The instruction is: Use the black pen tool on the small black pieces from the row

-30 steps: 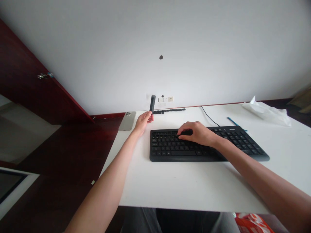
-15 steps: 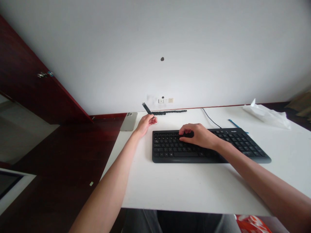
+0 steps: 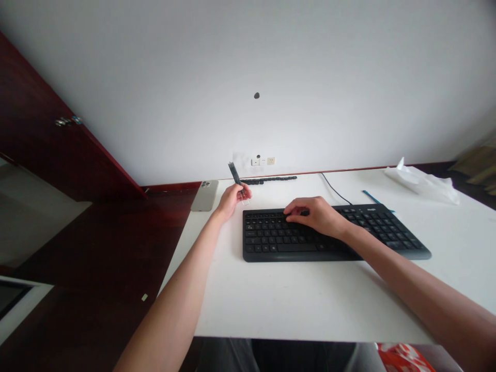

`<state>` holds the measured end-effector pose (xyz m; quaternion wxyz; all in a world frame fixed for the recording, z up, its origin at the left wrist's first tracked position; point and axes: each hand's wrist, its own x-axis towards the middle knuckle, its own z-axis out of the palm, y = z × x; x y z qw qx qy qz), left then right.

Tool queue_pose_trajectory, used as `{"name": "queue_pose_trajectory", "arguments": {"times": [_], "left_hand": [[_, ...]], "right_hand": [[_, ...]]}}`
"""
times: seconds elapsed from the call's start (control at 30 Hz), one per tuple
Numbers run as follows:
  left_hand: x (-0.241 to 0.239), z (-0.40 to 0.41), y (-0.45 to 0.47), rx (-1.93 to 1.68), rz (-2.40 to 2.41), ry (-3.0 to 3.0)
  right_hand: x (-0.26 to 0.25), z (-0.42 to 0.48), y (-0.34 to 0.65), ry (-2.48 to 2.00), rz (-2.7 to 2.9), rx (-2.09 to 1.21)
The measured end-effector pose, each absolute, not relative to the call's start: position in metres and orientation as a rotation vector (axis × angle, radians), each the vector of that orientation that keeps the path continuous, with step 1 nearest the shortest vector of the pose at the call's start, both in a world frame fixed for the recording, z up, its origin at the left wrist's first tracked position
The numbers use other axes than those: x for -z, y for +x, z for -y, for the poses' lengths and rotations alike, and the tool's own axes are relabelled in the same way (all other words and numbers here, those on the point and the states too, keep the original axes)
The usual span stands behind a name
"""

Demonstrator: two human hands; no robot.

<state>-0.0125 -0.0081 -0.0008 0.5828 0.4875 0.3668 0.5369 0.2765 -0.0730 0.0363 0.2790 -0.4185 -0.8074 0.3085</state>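
Note:
My left hand [image 3: 233, 199] is closed around a keycap puller [image 3: 234, 173]. Its dark handle points up and away, and thin wire prongs show below the fingers. Left of the black keyboard [image 3: 287, 254], this hand is above the white table [image 3: 294, 299]. My right hand [image 3: 315, 214] reaches over the keyboard's upper rows from the right, fingers bent, thumb and index tips close together at the keys. Whatever lies between those tips is too small to make out. Behind the left hand, a row of loose black keycaps [image 3: 271, 180] runs along the table's back edge.
A phone [image 3: 205, 196] lies face down at the table's left edge. Behind the keyboard are its cable [image 3: 335, 188] and a thin blue tool [image 3: 371, 196]. A crumpled white plastic bag [image 3: 422, 186] lies at the right. The wall [image 3: 174, 103] rises behind.
The keycap puller has tilted a little more upright in my left hand, and its wire prongs show more clearly. My right hand stays at nearly the same keys. The view has shifted slightly.

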Motion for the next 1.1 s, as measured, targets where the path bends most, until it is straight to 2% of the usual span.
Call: {"name": "queue_pose_trajectory", "arguments": {"times": [0.27, 0.5, 0.83, 1.1], "left_hand": [[0.0, 0.005, -0.013, -1.343, -0.815, 0.928], [-0.004, 0.008, -0.012, -1.327, -0.81, 0.978], [-0.003, 0.007, -0.013, -1.334, -0.804, 0.972], [-0.005, 0.007, -0.013, -1.332, -0.779, 0.921]], "right_hand": [[-0.022, 0.036, 0.317, -1.421, 2.019, -0.426], [-0.017, 0.026, 0.326, -1.551, 2.07, -0.544], [-0.027, 0.03, 0.333, -1.567, 2.044, -0.424], [-0.028, 0.031, 0.325, -1.638, 2.032, -0.449]]}}
